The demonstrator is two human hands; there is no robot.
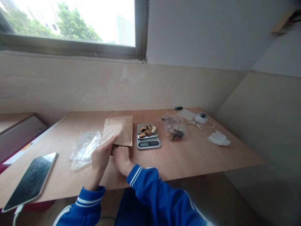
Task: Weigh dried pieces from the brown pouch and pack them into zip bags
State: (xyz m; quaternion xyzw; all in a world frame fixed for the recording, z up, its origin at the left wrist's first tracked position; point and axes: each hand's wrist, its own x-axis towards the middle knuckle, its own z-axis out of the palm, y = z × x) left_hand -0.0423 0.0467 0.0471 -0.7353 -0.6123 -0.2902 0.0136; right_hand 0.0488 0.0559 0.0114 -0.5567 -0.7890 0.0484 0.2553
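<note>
A brown kraft paper bag (124,128) lies on the table, its mouth toward me. My left hand (102,156) grips the bag's near left edge, fingers over the top side. At the mouth is my right hand (121,158), bent at the knuckles; its fingertips go into the bag and are hidden, so what they hold does not show. Just right of the bag stands a small digital scale (148,143), its display lit. Several dried brown pieces (148,130), perhaps mushroom slices, rest on its metal plate.
Left of the hands lies a crumpled clear plastic bag (86,149), with a phone (30,182) on a cable beyond. Right of the scale are a zip bag (175,130) of dark dried pieces, a white camera-like device (201,118), a crumpled tissue (218,138) and a green-black object (178,108).
</note>
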